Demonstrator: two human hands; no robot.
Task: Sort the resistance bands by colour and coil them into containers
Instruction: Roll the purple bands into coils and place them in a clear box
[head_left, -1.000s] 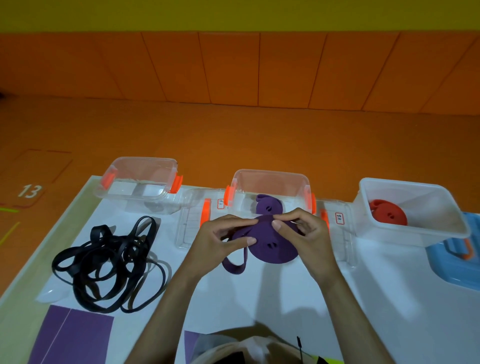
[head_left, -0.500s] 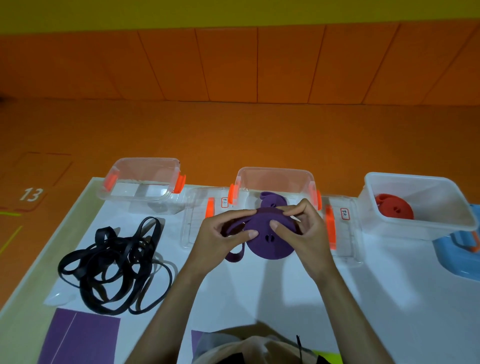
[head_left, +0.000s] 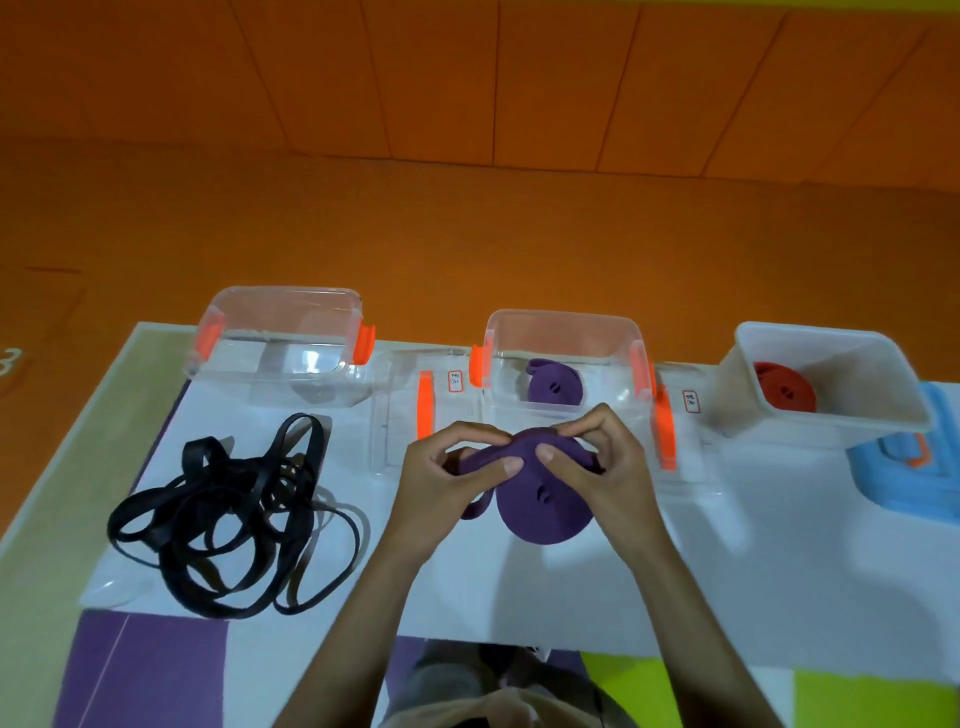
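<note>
Both hands hold a coiled purple band (head_left: 540, 506) just above the white table, in front of the middle clear container (head_left: 563, 325). My left hand (head_left: 447, 486) grips its left side with the thumb on the coil's face. My right hand (head_left: 602, 467) pinches its top edge. A short loose tail of the band hangs below my left hand. Another purple coil (head_left: 556, 384) lies inside the middle container. A red coil (head_left: 784, 387) sits in the white tub (head_left: 841, 423) at the right. A tangle of black bands (head_left: 228, 512) lies loose at the left.
A clear container (head_left: 285, 296) with orange clips stands at the back left. Clear lids (head_left: 410, 410) lie flat beside the middle container. A blue lid (head_left: 909, 473) rests at the right edge. Purple and green mats (head_left: 140, 670) border the table's near side.
The loose purple tail has grown shorter as more of it went onto the coil. My hands stayed in the same place by the middle container; the view tilted down slightly.
</note>
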